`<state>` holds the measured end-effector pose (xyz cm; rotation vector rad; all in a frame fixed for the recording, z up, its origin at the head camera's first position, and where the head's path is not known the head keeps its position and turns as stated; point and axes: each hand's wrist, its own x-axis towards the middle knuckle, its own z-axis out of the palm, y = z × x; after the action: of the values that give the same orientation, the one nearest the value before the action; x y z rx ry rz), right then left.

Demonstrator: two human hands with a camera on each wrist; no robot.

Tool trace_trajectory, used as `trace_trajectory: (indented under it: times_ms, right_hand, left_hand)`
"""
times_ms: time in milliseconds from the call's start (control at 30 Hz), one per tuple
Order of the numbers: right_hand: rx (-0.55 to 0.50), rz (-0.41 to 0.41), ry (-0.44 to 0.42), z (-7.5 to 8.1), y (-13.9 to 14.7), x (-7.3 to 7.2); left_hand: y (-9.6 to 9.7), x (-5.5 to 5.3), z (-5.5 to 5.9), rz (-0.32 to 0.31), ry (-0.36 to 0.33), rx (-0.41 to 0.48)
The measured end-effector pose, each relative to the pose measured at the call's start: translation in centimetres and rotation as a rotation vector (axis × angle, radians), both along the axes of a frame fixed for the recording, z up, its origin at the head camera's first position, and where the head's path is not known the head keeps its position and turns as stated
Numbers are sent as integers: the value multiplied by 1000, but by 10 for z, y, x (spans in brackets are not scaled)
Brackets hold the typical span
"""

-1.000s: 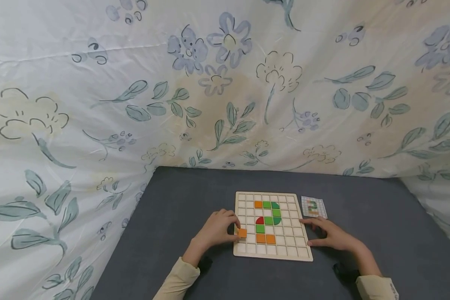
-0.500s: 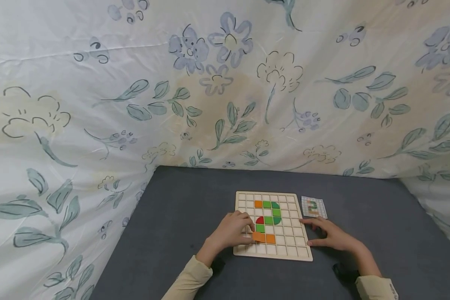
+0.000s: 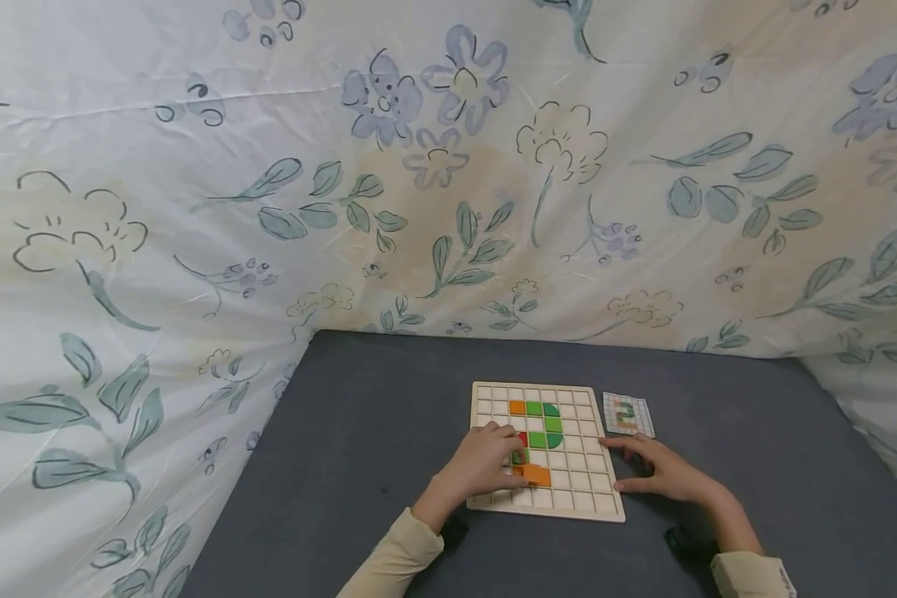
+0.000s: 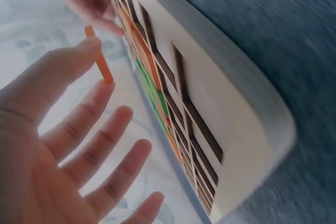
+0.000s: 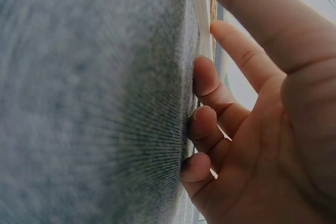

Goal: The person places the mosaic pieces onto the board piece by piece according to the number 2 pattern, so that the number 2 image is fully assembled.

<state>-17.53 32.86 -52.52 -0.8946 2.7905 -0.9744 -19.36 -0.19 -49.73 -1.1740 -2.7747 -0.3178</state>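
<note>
My left hand [image 3: 482, 459] is over the lower middle of the wooden grid board [image 3: 583, 500], pinching a thin orange square tile [image 4: 104, 67] between thumb and index fingertip. In the left wrist view this tile stands apart from the board's surface, and the other fingers are spread. Set in the board are orange, green and red tiles, among them a green square [image 3: 537, 440] and a rounded dark green piece [image 3: 555, 440]. The left fingers partly cover the red one and its neighbours. At the board's right edge, my right hand [image 3: 669, 475] touches the frame with thumb and index finger.
A small printed card [image 3: 628, 414] showing a coloured grid pattern lies just right of the board, beyond my right hand. Dark grey cloth [image 3: 374, 399] covers the table. Floral fabric [image 3: 433, 249] hangs behind and at the sides.
My left hand has carried the orange tile rightward from the board's left edge to above the row of orange tiles. The right hand has stayed at the board's edge.
</note>
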Motion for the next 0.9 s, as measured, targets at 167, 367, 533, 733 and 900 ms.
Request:
trace_trajectory:
  times_ms: [167, 367, 533, 733, 900]
  right_hand:
    - [-3, 8, 3, 0, 0, 0]
    - [-3, 5, 7, 1, -1, 0]
    - [12, -20, -16, -1, 0, 0]
    - [1, -9, -5, -2, 0, -1]
    - [6, -13, -8, -1, 0, -1]
  left_hand:
    - [9, 2, 0, 7, -4, 11]
    - [19, 4, -1, 18, -27, 28]
    - [26, 6, -4, 29, -17, 43]
    - [34, 8, -7, 69, -35, 37]
    - [39, 8, -8, 89, -50, 22]
